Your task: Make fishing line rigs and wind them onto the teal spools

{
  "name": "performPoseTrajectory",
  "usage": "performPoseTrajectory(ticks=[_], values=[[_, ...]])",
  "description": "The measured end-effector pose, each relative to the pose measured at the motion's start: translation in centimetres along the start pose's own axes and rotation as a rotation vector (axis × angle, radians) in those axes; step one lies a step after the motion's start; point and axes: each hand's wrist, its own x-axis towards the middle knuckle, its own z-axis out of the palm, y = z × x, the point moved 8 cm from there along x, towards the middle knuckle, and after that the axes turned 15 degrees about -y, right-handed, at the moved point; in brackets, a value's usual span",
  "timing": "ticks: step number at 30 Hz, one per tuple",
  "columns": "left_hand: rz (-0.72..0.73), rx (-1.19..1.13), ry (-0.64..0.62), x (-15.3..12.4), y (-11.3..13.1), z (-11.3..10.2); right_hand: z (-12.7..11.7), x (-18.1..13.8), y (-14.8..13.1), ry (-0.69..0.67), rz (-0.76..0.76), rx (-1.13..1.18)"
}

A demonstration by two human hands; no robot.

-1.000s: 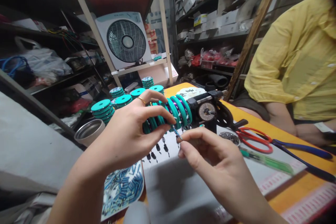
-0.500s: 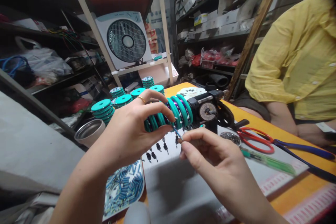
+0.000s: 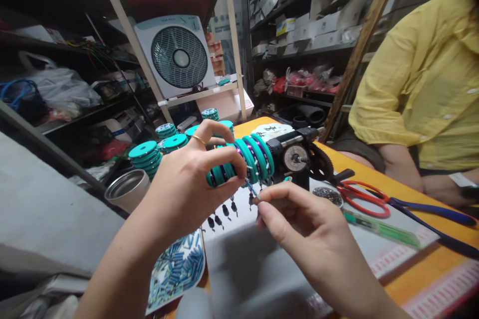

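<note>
My left hand (image 3: 198,169) arches over a row of teal foam spools (image 3: 247,158) mounted on a black winding device (image 3: 295,152). Its thumb and index finger are pinched at the upper end of a thin, blue, patterned strip (image 3: 251,188). The strip's lower end sits between the thumb and fingertip of my right hand (image 3: 303,229), in front of the spools. Small black swivel-like pieces (image 3: 226,211) hang below the spools. My left hand partly hides the spools.
A tray (image 3: 202,264) of small blue pieces lies at lower left. Stacks of teal spools (image 3: 144,152) and a metal cup (image 3: 125,187) stand behind it. On the right are red-handled scissors (image 3: 364,197), blue-handled pliers (image 3: 430,209) and a green-labelled packet (image 3: 385,229). A person in a yellow shirt (image 3: 411,79) sits beside.
My left fingers have shifted slightly left and curled a little closer at the strip. The right hand keeps its pinch almost in the same place.
</note>
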Motion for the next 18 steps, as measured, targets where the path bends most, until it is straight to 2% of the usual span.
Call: performPoseTrajectory(ticks=[18], values=[[0.016, 0.03, 0.011, -0.12, 0.4, -0.04, 0.05, -0.13, 0.24, -0.019, 0.012, 0.019]])
